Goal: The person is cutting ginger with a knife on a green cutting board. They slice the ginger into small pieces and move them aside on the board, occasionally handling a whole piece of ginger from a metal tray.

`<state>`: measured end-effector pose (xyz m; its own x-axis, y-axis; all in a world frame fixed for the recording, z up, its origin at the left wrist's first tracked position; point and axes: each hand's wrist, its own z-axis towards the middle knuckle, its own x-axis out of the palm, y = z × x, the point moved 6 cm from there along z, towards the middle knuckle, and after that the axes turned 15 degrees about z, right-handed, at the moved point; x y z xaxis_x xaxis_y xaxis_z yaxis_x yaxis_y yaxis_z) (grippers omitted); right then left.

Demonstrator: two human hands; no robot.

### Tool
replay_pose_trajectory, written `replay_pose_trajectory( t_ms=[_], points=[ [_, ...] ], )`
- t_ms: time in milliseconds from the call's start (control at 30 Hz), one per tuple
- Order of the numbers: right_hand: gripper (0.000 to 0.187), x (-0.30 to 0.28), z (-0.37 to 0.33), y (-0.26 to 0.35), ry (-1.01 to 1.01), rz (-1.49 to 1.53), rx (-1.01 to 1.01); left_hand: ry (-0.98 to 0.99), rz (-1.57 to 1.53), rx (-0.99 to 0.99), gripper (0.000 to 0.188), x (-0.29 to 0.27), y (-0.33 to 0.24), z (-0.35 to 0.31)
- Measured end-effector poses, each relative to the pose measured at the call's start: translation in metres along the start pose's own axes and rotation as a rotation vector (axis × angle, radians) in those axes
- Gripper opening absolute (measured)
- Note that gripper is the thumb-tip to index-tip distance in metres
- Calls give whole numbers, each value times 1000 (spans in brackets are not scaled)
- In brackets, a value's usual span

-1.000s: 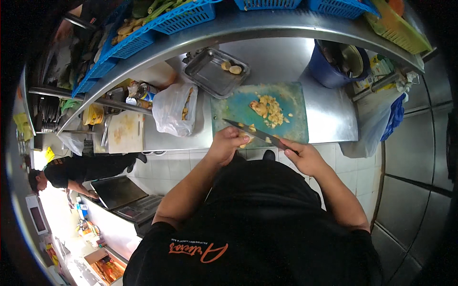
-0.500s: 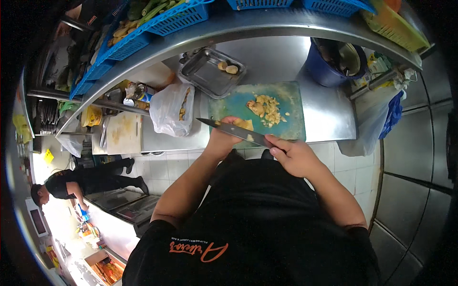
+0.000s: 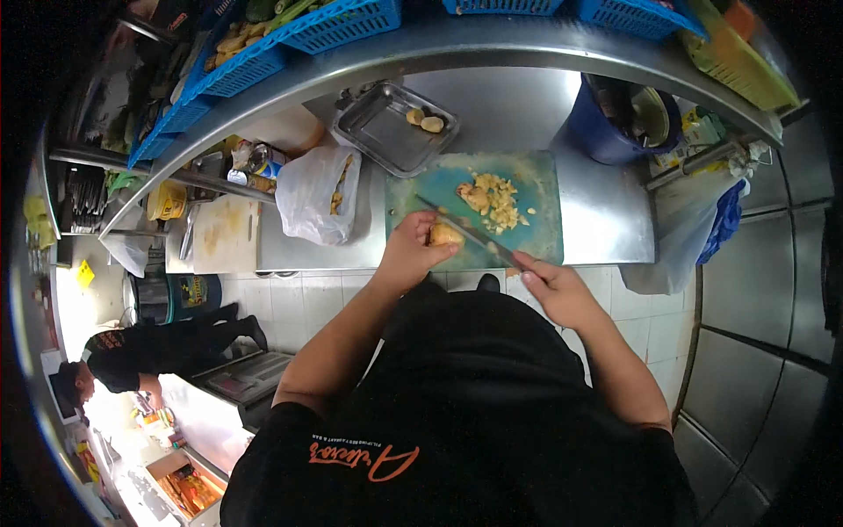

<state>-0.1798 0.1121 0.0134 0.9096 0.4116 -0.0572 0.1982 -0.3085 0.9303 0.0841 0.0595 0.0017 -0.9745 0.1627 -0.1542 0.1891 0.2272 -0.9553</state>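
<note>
My left hand (image 3: pixel 407 253) curls around a pale yellow piece of root vegetable (image 3: pixel 447 235) at the near edge of the green cutting board (image 3: pixel 544 198). I cannot tell its exact kind. My right hand (image 3: pixel 559 288) is closed on the handle of a kitchen knife (image 3: pixel 474 233). Its blade slants up to the left, just beyond the held piece. Small scraps cling to the blade. Farther back on the board lies a heap of chopped yellow pieces (image 3: pixel 502 206), with a larger uncut chunk (image 3: pixel 474 195) at its left side.
A metal tray (image 3: pixel 378 132) with pale roundish pieces stands behind the board. To the left are a white plastic bag (image 3: pixel 312 198) and a white board (image 3: pixel 219 241). A dark blue bucket (image 3: pixel 584 127) stands back right. A steel shelf (image 3: pixel 492 44) with baskets overhangs. A co-worker (image 3: pixel 132 351) bends at the left.
The knife has moved off from above the held piece to its far side, its tip now farther right. My left fingers have shifted around the piece. The co-worker leans farther over the counter.
</note>
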Motion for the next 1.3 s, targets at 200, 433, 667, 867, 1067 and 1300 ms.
replay_pose_trajectory(
  t_ms=[200,433,667,867,1067,1300],
  points=[
    [43,21,4,48,46,-213,-83,146,253,68,50,4,-19,1],
    [43,-31,-6,-44,-135,-76,92,141,-74,-60,48,-3,-8,-9],
    [41,12,-2,32,-23,-73,-106,229,-108,-134,63,2,1,-5],
    [42,28,10,44,52,-243,-106,148,-8,-13,54,-4,-9,-5],
    [42,-21,4,-29,-98,-341,168,201,-240,-138,51,-16,2,-14],
    [42,9,4,4,-50,-1,-44,159,-249,-78,49,-13,-1,-4]
  ],
)
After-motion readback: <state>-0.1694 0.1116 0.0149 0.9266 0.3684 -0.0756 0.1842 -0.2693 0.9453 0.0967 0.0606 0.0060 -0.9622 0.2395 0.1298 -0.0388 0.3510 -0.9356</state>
